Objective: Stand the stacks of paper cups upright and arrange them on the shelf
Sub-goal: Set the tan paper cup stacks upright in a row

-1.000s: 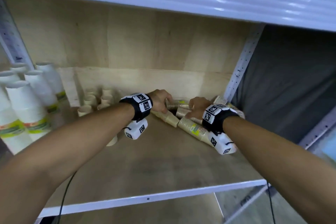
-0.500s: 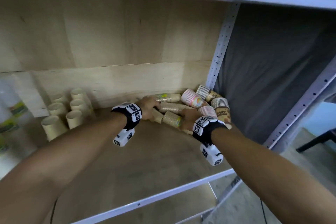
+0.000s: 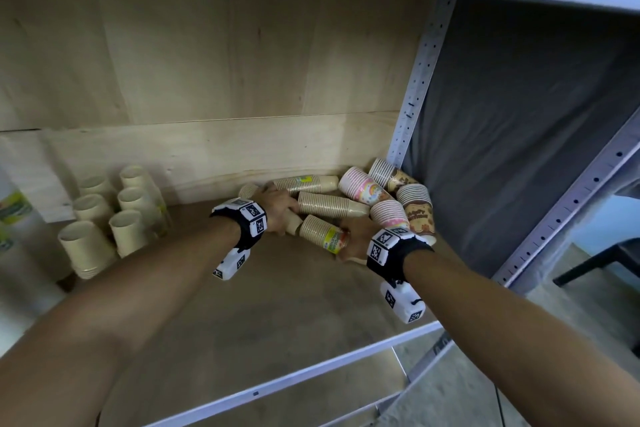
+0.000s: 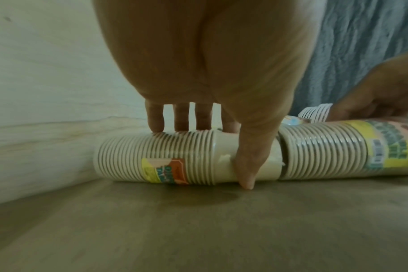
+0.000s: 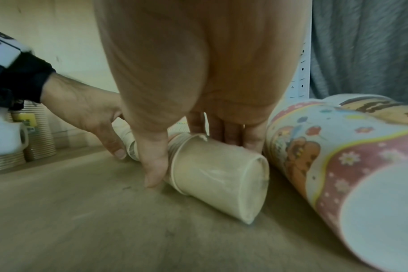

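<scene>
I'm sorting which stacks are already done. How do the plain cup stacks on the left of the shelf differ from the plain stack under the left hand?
The left stacks stand on end in a tidy group; the stack under the left hand lies on its side on the shelf board.

The left stacks are untouched; the lying stack is gripped by the left hand.

Both are plain beige paper cups nested in stacks.
</scene>
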